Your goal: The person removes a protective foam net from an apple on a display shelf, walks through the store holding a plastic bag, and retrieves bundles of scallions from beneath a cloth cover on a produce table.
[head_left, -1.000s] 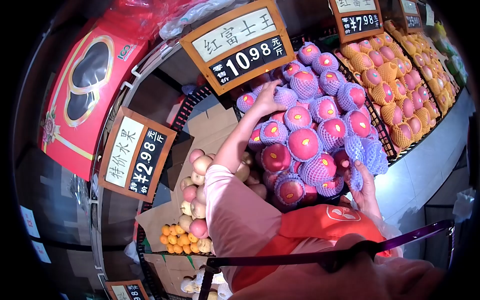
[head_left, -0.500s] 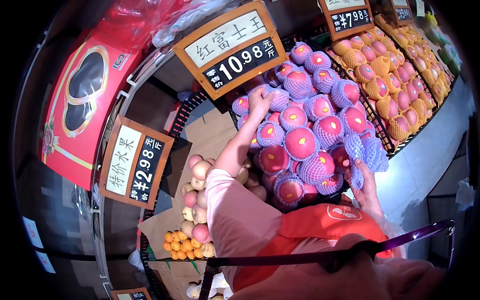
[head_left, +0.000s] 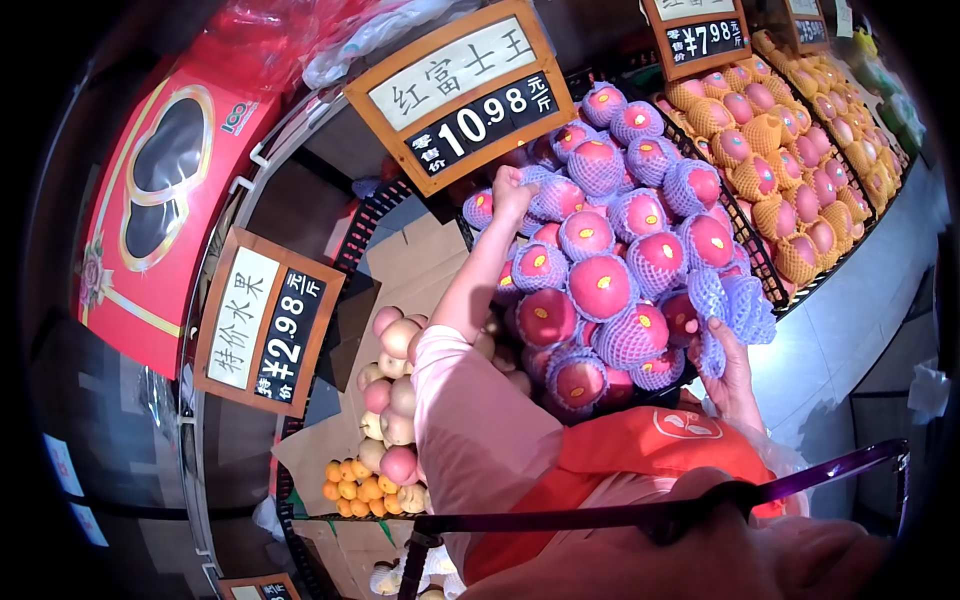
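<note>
Apples in purple foam nets (head_left: 602, 287) are heaped in a black crate. My left hand (head_left: 512, 196) is at the far left of the heap, below the large price sign. Its fingers are pinched together at the edge of a purple foam net (head_left: 552, 196) around an apple there; the fingertips are partly hidden. At the heap's right edge, my right hand (head_left: 730, 368) holds several loose, empty purple foam nets (head_left: 740, 305), its thumb pressed against them.
A price sign (head_left: 462, 92) stands behind the heap. Crates of apples in yellow nets (head_left: 770, 150) are at the right. Loose apples (head_left: 398, 395), small orange fruits (head_left: 358, 488) and another sign (head_left: 268, 322) lie left of my arm. A red gift box (head_left: 165, 210) is far left.
My left hand has moved left and slightly down from the apple it was over, and its fingers have closed. My right hand stays in place with the loose nets.
</note>
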The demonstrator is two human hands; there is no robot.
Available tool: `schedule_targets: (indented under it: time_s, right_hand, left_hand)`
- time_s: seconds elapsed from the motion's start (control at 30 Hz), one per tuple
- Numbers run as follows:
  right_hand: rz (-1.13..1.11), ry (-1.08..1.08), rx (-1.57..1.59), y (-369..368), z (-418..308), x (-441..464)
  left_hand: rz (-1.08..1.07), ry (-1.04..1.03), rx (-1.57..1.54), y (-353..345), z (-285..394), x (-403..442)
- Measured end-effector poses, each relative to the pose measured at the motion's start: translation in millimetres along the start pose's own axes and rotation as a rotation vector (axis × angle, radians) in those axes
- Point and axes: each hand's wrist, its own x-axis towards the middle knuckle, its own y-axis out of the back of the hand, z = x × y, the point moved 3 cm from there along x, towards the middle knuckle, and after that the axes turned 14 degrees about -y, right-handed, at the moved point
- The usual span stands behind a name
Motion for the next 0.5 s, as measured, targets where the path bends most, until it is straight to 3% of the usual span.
schedule_targets:
  time_s: [0.07, 0.1, 0.2, 0.33, 0.37, 0.5]
  right_hand:
    - [-0.012, -0.011, -0.001, -1.2, -0.5, 0.1]
    - [-0.016, -0.014, -0.001, -1.6, -0.7, 0.1]
    - [-0.01, -0.021, 0.017, 5.3, -1.9, 1.6]
    - [-0.021, -0.016, -0.008, 3.2, -0.4, -0.2]
    - [-0.02, -0.027, -0.011, 1.5, 0.5, -0.3]
    - [-0.01, 0.008, -0.025, -0.7, -0.1, -3.7]
  left_hand:
    - [0.019, -0.119, 0.093, 1.7, -15.0, 3.6]
    - [-0.07, -0.112, 0.291, 6.6, 2.5, -1.0]
    - [-0.084, -0.653, 0.674, 8.3, 50.3, -14.3]
    - [-0.661, -0.995, 0.747, -12.2, 107.0, -37.7]
    - [-0.775, -0.922, 0.759, -16.6, 99.2, -38.3]
    - [-0.827, -0.838, 0.829, -23.4, 80.9, -24.1]
